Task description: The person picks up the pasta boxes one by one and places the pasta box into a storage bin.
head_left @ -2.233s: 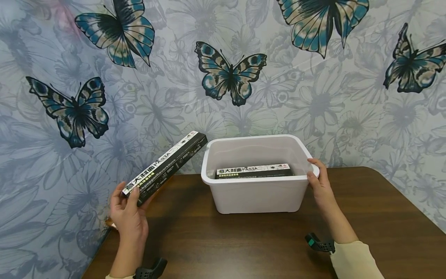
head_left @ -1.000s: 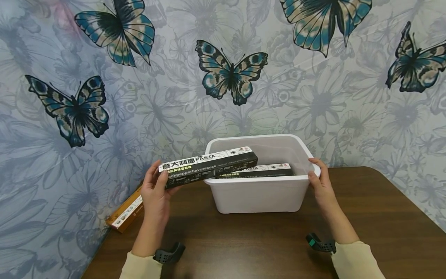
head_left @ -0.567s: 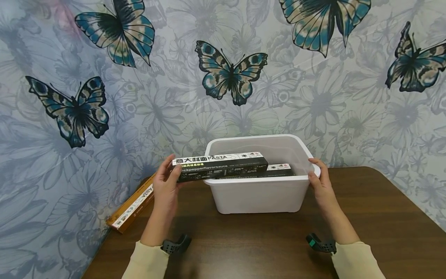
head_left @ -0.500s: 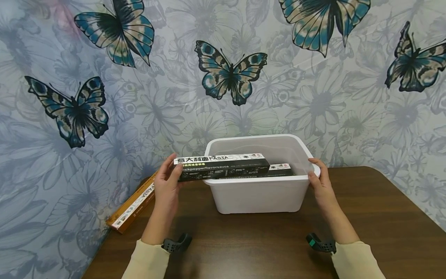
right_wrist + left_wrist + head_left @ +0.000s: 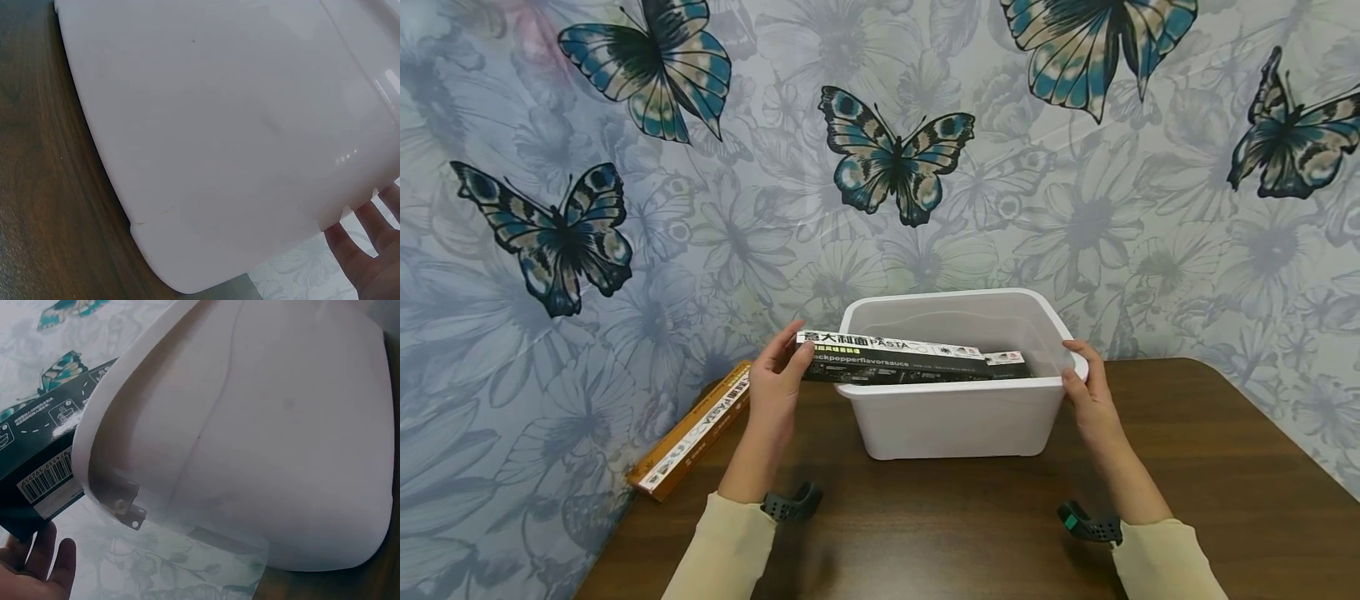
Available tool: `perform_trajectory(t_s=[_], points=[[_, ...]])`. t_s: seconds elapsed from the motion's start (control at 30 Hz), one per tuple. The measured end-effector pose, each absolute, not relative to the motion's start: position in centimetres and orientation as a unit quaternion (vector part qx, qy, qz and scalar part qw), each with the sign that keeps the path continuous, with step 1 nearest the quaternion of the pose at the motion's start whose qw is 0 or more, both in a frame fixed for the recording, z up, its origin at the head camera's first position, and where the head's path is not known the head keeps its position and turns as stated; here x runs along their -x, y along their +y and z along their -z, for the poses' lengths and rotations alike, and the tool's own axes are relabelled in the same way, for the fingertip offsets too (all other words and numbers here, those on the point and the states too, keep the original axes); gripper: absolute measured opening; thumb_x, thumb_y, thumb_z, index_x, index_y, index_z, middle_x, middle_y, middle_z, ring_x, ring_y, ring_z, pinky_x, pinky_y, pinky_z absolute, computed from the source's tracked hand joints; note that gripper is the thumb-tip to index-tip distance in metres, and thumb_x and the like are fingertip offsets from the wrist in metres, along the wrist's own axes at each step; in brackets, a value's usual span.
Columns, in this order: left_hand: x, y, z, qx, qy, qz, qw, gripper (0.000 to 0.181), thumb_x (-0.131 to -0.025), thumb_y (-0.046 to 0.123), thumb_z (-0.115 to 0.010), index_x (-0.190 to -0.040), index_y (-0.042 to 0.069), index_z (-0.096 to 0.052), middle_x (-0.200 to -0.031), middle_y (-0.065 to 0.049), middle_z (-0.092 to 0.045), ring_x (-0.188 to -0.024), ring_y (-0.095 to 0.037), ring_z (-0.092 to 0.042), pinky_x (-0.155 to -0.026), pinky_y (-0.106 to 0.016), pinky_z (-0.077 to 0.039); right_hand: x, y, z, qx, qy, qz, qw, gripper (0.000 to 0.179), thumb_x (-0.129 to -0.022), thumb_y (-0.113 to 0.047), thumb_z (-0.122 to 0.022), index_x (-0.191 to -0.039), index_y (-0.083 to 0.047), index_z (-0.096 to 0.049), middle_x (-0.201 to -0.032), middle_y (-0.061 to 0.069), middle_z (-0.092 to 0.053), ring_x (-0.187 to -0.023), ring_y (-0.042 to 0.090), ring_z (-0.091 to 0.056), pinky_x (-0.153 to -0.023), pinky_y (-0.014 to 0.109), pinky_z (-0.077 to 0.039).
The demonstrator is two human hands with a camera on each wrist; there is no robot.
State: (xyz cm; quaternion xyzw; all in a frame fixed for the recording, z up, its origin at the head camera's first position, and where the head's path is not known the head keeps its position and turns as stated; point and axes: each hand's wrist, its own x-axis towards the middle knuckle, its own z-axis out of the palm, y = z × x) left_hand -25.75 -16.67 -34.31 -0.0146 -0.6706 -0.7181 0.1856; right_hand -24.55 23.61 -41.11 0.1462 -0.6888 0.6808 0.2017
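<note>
My left hand [image 5: 777,379] grips the left end of a black pasta box [image 5: 887,358] with a white top strip. The box slants down to the right, its far end inside the white plastic bin [image 5: 955,421] and its near part across the left rim. In the left wrist view the barcode side of this pasta box [image 5: 47,459] faces the camera, with left fingers [image 5: 42,550] under its end. A second black pasta box [image 5: 1009,367] lies in the bin, mostly hidden. My right hand [image 5: 1092,400] holds the bin's right rim, thumb in front; its fingers [image 5: 344,247] show below in the right wrist view.
An orange-brown pasta box [image 5: 692,433] lies slanted on the wooden table [image 5: 925,525], left of the bin by the table's left edge. Behind the table stands a wall [image 5: 760,250] covered in butterflies and flowers. Each wrist wears a black band.
My left hand has carried the black pasta box rightward from beside the bin, and its far end has dipped into the bin. The orange-brown box is now uncovered. My right hand stays on the rim.
</note>
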Motion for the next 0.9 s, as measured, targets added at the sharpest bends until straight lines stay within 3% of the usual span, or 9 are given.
perform_trajectory(t_s=[0.23,0.6,0.67,0.77,0.9], points=[[26.7,-15.2,34.4,0.046,-0.693,0.701,0.163,0.048,-0.093,0.022,-0.071,-0.139,0.018,-0.06,-0.129,-0.005,-0.059,-0.11,-0.012,-0.053,-0.085,-0.016,-0.048,24.7,23.6,41.1,-0.139,-0.692,-0.677,0.208,0.044,-0.105,-0.012,-0.038,-0.149,-0.015,-0.032,-0.137,-0.008,-0.037,-0.117,0.013,-0.04,-0.087,0.012,-0.039],[27.6,-13.6,35.3,0.073,-0.718,0.679,0.138,0.047,-0.093,0.023,-0.07,-0.139,0.018,-0.06,-0.129,-0.01,-0.06,-0.106,-0.017,-0.057,-0.083,-0.02,-0.049,24.8,23.6,41.2,-0.129,-0.692,-0.68,0.203,0.043,-0.105,-0.014,-0.038,-0.148,-0.018,-0.033,-0.135,-0.009,-0.036,-0.116,0.013,-0.04,-0.087,0.013,-0.039],[27.7,-13.3,35.4,0.082,-0.726,0.67,0.133,0.047,-0.093,0.023,-0.071,-0.138,0.019,-0.06,-0.131,-0.01,-0.059,-0.107,-0.018,-0.055,-0.086,-0.024,-0.048,24.8,23.6,41.2,-0.129,-0.692,-0.68,0.204,0.044,-0.106,-0.014,-0.039,-0.149,-0.019,-0.033,-0.136,-0.009,-0.035,-0.117,0.012,-0.04,-0.087,0.013,-0.039],[27.8,-12.9,35.5,0.091,-0.74,0.654,0.13,0.046,-0.092,0.026,-0.072,-0.137,0.023,-0.061,-0.139,-0.007,-0.056,-0.121,-0.02,-0.054,-0.101,-0.034,-0.046,24.8,23.7,41.3,-0.13,-0.693,-0.679,0.203,0.044,-0.106,-0.014,-0.039,-0.149,-0.019,-0.033,-0.138,-0.009,-0.034,-0.117,0.012,-0.039,-0.087,0.012,-0.039],[27.8,-12.5,35.7,0.099,-0.752,0.639,0.127,0.048,-0.09,0.028,-0.074,-0.136,0.023,-0.061,-0.147,-0.005,-0.052,-0.14,-0.022,-0.044,-0.118,-0.045,-0.033,24.8,23.7,41.3,-0.132,-0.693,-0.679,0.201,0.044,-0.106,-0.014,-0.038,-0.149,-0.018,-0.032,-0.138,-0.009,-0.033,-0.118,0.012,-0.039,-0.087,0.012,-0.039]])
